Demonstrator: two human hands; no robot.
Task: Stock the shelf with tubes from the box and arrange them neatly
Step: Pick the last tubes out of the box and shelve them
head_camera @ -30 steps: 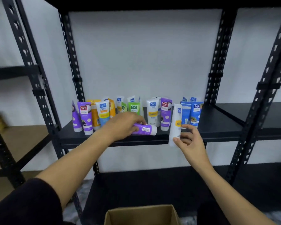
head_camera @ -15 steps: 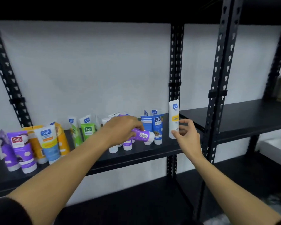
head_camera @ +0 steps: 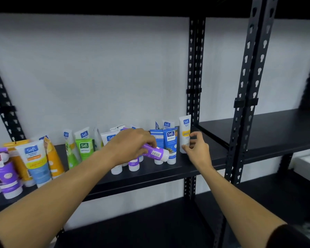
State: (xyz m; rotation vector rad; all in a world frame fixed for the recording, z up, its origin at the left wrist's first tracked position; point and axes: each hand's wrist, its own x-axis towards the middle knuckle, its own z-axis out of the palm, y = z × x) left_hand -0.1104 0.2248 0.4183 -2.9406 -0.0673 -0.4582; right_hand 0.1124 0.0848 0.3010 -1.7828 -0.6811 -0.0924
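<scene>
A purple tube (head_camera: 155,153) with a white cap and a barcode label lies almost sideways in the left hand (head_camera: 132,145), cap pointing right. The fingers are closed over its upper half, holding it just above the black shelf (head_camera: 200,163) and in front of the standing tubes.

Just to the right, a tall white tube (head_camera: 185,133) with a blue logo and a yellow band stands upright on its cap at the right end of the row. The right hand (head_camera: 198,149) is beside its lower part, fingers curled and loosely spread; the fingertips touch or nearly touch the tube, but it is unclear whether they actually grip it.

Between the two hands stand two blue tubes (head_camera: 171,144), cap down, close together, with more white and blue tubes behind them. Further left along the same shelf are green tubes (head_camera: 84,147), then an orange tube (head_camera: 53,158), a white, yellow and light blue tube (head_camera: 35,161), and purple tubes (head_camera: 5,172) at the far left edge. Several of these lean against one another rather than standing straight.

The shelf belongs to a black metal rack with perforated uprights (head_camera: 247,97), set against a white wall (head_camera: 97,72). Another black shelf level (head_camera: 268,129) extends to the right, and a lower one sits beneath. Both forearms are bare, with dark sleeves at the bottom corners.
</scene>
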